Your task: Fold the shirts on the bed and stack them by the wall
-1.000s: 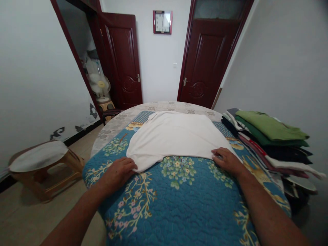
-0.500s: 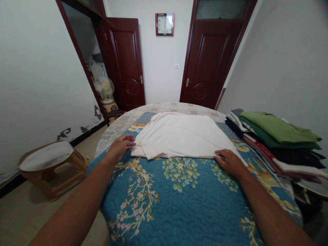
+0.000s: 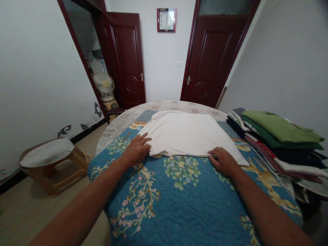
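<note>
A white T-shirt [image 3: 183,133] lies spread on the blue flowered quilted cover [image 3: 189,201], its near edge slightly rumpled toward the left. My left hand [image 3: 137,147] rests at the shirt's near left corner, fingers stretched out over the cloth there and hiding part of it. On the right, my right hand [image 3: 223,161] is at the near edge, its fingertips and thumb closed on the hem. The shirt's right corner reaches out beyond that hand.
A stack of folded clothes [image 3: 279,136], green on top, sits at the table's right side. A patterned pale tablecloth [image 3: 115,124] shows around the quilted cover. To the left stands a stool [image 3: 51,155] with a pale top. Two dark red doors [image 3: 125,51] are beyond the table.
My left hand has moved right, from beside the shirt onto its near left corner, and the corner flap there is now tucked in or covered. My right hand has shifted slightly left along the hem.
</note>
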`<state>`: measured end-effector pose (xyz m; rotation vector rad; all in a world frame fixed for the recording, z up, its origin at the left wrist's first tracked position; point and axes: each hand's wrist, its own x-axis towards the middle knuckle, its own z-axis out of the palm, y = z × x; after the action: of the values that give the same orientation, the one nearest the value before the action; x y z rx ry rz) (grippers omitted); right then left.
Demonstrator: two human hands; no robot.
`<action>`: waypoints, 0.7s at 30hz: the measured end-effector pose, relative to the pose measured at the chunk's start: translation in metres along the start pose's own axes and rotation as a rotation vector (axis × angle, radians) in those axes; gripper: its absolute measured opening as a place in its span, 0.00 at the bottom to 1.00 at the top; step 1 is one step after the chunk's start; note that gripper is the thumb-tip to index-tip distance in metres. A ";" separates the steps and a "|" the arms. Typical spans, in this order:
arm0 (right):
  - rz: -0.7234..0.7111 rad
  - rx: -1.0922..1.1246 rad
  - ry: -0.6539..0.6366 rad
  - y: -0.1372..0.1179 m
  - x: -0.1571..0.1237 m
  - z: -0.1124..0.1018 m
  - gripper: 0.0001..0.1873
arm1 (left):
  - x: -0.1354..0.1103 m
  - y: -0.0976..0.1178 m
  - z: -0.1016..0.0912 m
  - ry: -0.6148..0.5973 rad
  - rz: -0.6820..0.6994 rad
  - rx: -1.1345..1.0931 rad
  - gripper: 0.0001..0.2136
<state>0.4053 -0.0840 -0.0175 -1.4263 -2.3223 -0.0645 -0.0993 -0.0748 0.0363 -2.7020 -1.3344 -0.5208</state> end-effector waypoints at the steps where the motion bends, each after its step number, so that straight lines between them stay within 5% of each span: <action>1: -0.005 -0.009 -0.006 0.000 0.000 0.000 0.16 | -0.002 0.006 -0.007 0.012 0.024 0.004 0.13; 5: -0.007 -0.058 -0.048 0.000 0.001 0.000 0.17 | -0.014 0.039 -0.031 -0.018 0.053 0.013 0.13; 10: -0.017 -0.077 -0.052 -0.003 0.000 -0.001 0.17 | -0.032 0.083 -0.039 -0.312 -0.131 -0.059 0.12; 17: -0.044 -0.050 -0.058 -0.007 -0.003 -0.004 0.12 | -0.046 0.095 -0.054 -0.776 -0.152 -0.814 0.11; 19: -0.039 -0.050 -0.055 -0.007 -0.003 -0.004 0.11 | -0.043 0.088 -0.053 -0.685 -0.181 -0.793 0.12; 21: -0.041 -0.042 -0.049 -0.007 -0.003 -0.004 0.11 | -0.039 0.076 -0.045 -0.404 -0.267 -0.527 0.10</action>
<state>0.4021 -0.0910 -0.0137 -1.4151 -2.4038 -0.0924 -0.0734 -0.1614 0.0710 -3.1928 -1.9148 -0.4022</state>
